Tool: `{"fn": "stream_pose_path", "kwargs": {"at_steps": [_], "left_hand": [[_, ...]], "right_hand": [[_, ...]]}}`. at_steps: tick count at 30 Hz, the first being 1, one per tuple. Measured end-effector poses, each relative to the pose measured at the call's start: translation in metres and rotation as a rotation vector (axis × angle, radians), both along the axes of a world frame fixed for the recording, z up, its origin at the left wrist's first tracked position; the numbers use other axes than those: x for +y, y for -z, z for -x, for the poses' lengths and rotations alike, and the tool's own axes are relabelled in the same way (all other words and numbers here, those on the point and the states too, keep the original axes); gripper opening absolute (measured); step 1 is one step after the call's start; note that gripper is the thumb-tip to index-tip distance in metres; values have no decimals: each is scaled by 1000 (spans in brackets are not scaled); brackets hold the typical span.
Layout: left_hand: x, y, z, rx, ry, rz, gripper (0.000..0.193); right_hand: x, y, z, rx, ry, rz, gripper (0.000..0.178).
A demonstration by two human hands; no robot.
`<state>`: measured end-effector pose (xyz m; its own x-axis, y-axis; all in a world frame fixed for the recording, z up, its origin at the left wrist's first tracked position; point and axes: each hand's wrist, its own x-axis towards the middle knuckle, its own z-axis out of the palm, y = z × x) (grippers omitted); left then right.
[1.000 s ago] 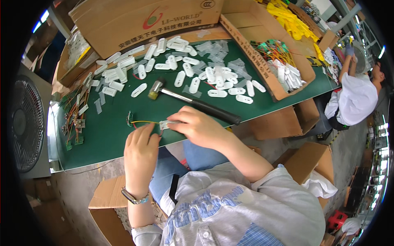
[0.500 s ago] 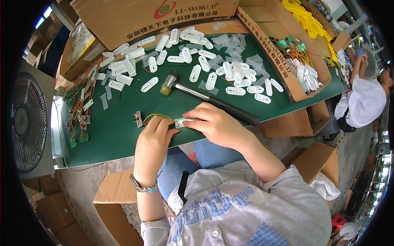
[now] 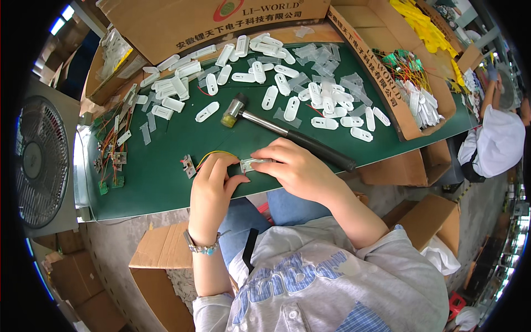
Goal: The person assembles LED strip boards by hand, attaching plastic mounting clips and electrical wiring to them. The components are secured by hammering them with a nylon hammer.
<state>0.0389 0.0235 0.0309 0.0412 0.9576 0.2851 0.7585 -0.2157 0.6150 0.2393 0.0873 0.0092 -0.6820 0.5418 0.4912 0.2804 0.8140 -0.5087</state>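
At the table's near edge, my right hand (image 3: 296, 169) grips a small white plastic housing (image 3: 251, 165) between thumb and fingers. My left hand (image 3: 213, 180) is at the housing's left end, its fingers curled and the thumb stretched toward the housing's lower side. Thin yellow and red wires (image 3: 209, 153) run under the left fingers; the fingers hide exactly how they are held. These wires lead to a small metal-and-white switch-like part (image 3: 188, 165) lying on the table just left of that hand. A hammer (image 3: 287, 134) with a black grip lies beyond my hands.
White plastic housings (image 3: 269, 97) and clear plastic pieces (image 3: 321, 58) are strewn over the green table (image 3: 160, 191). Wired circuit boards (image 3: 113, 160) lie left, near a fan (image 3: 38, 157). An open carton (image 3: 381, 83) holds wired parts at right. Another person (image 3: 495, 138) works far right.
The whole view has shifted slightly, moving the table to the right in the picture. My left thumb reaches a little further along the housing's lower side. My right hand keeps its grip.
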Motion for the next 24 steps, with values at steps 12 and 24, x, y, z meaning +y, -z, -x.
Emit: {"fn": "stream_pose_path", "kwargs": {"at_steps": [12,24], "left_hand": [[3,9,5,35,73,-139,36],[3,-4,1,87,90,-63,28]], "right_hand": [[1,-3,-1,-33,-22,38,25],[1,-2,0,-22,-31,14,24]]}}
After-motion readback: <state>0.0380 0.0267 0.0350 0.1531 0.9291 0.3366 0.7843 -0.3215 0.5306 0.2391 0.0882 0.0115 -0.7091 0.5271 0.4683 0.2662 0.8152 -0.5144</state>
